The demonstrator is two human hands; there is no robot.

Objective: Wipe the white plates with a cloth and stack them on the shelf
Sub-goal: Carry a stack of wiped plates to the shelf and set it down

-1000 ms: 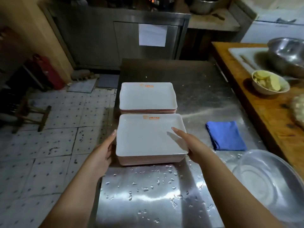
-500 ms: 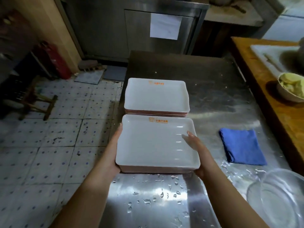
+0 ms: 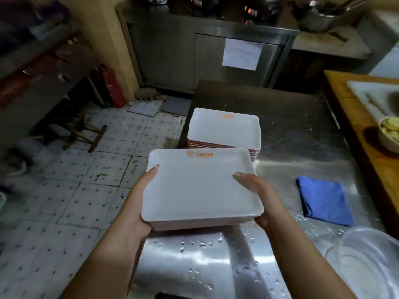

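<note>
Two hands, left hand [image 3: 138, 203] and right hand [image 3: 259, 197], grip a stack of white rectangular plates [image 3: 198, 186] by its sides, raised above the wet steel worktop's [image 3: 298, 147] left edge. Second plate stack [image 3: 224, 131] sits behind; folded blue cloth [image 3: 323, 200] lies toward the right.

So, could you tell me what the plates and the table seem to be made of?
Plates: glossy white, reddish undersides, printed orange logo; likely melamine, possibly ceramic. Table: brushed stainless steel, judging by its streaky sheen and beaded water drops.
</note>
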